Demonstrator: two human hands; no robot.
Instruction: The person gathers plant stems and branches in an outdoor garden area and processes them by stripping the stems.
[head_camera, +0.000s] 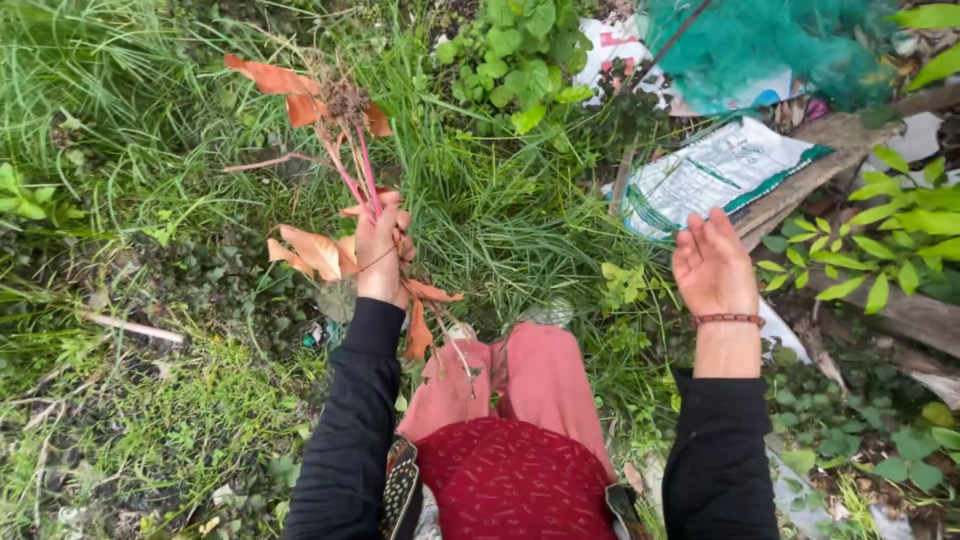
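1. Left hand (381, 250): closed in a fist around a bunch of uprooted plants (340, 150), held out over the grass (480, 230) at arm's length, probably to keep loose soil off the clothing.
2. Bunch gripped at mid-stem: thin pink-red stalks fanning upward to a dark, crumbly clump of roots and soil at the top, so carried upside down, with the foliage trailing below the fist.
3. Dry leaves (312, 250) on the bunch: orange-brown, papery, curled at the edges, some sticking out to the left of the fist, others hanging down toward the pink trousers (540, 380).
4. Right hand (712, 265): open, empty, palm up, fingers loosely spread, well apart from the bunch; held off to the side as if for balance. Beaded bracelet (729, 320) of small brown beads around the wrist, just above the black sleeve (715, 460).
5. Ground below: long, thin green blades lying flattened in places, mixed with low, round-leaved weeds.
6. Further right: a white woven sack (715, 170) with a green edge, lying flat and creased, beside a weathered wooden plank (850, 140) with a rough, grey grain.
7. Upper right: teal netting (770, 45), fine-meshed and bunched up, draped over other litter.
8. Broad, glossy green leaves (900, 230) of a shrub reaching in from the right edge.
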